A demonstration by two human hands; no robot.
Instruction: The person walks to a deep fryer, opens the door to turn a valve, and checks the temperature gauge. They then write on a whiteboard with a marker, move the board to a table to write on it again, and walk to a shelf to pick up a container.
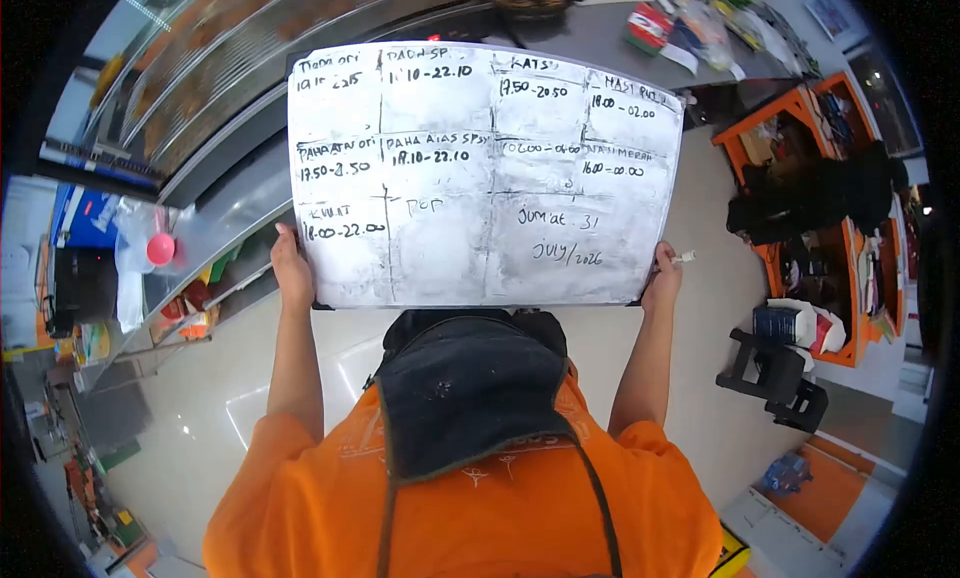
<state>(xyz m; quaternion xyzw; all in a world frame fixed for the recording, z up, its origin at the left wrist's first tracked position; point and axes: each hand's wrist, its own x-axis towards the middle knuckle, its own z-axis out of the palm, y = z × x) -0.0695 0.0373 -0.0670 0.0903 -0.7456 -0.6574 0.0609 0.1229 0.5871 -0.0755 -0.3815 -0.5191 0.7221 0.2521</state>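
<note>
A white board (pixel 440 248) with handwritten names and times in black marker is held up in front of me, its dark lower edge near my apron (pixel 460 398). My left hand (pixel 291 263) grips its lower left edge. On the lower right edge, my right hand (pixel 661 275) is closed around the board, with a small whitish object (pixel 684 258) sticking out beside its fingers. Most of the fingers of both hands are hidden behind the board.
A metal counter (pixel 225 193) with a pink scoop (pixel 161 249) beside it is at the left. An orange shelf (pixel 845 268), a black stool (pixel 765 373) and boxes stand at the right. Plastic bags (pixel 705 28) lie on the grey table (pixel 600 38) beyond the board.
</note>
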